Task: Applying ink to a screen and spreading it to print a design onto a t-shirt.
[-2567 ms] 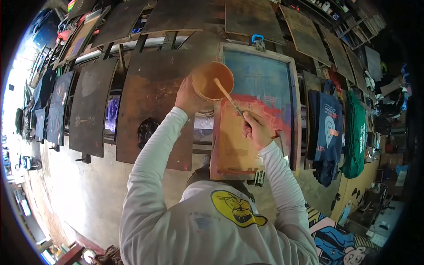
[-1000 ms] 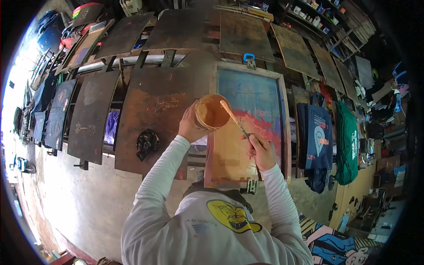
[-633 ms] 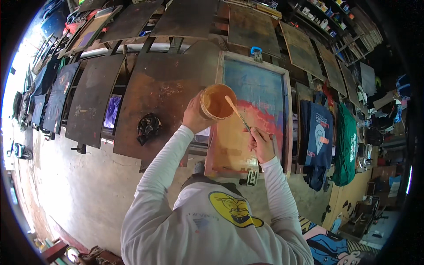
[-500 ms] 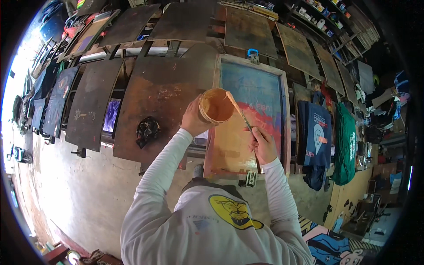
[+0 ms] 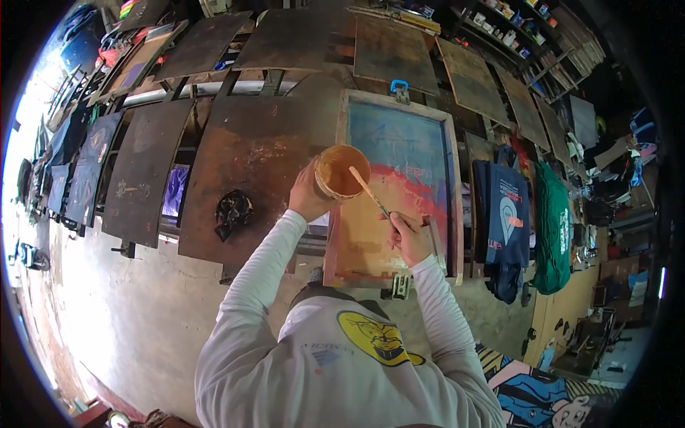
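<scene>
I monitor a framed screen (image 5: 403, 175) lying below both hands. Just right of the left hand (image 5: 307, 194), which grips it, is the orange-coated tub (image 5: 329, 162); the right hand (image 5: 408, 239) clasps a stick (image 5: 369, 191) whose tip has shifted from the tub's rim to across its mouth, so I judge work remains at the tub.

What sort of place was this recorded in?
Probably a screen-printing workshop, judging by what looks like a colour-smeared framed screen, the rows of dark boards and the printed navy bag.
</scene>
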A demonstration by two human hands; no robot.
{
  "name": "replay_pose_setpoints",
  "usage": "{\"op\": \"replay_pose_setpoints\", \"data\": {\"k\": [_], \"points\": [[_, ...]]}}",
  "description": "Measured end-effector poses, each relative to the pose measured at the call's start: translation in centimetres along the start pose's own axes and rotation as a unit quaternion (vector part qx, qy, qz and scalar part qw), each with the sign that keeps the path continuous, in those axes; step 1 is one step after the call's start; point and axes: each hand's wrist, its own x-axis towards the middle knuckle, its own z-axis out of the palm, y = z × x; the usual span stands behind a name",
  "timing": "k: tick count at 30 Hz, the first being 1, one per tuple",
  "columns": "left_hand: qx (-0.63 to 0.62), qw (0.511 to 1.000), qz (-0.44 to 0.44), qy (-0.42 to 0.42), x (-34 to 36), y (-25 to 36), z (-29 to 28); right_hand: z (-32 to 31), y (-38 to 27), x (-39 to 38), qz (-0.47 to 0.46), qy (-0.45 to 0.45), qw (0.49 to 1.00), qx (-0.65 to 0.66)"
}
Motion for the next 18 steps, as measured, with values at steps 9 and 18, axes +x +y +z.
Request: {"op": "replay_pose_setpoints", "data": {"k": [9, 18], "points": [[0.016, 1.0, 0.012, 0.009, 0.2, 1.3, -0.1, 0.8, -6.6, -2.8, -0.059, 0.007, 0.998, 0.011], [-0.016, 0.997, 0.05, 0.049, 0.5, 0.6, -0.3, -0.3, -0.7, 0.0, 0.008, 0.002, 1.0, 0.009]]}}
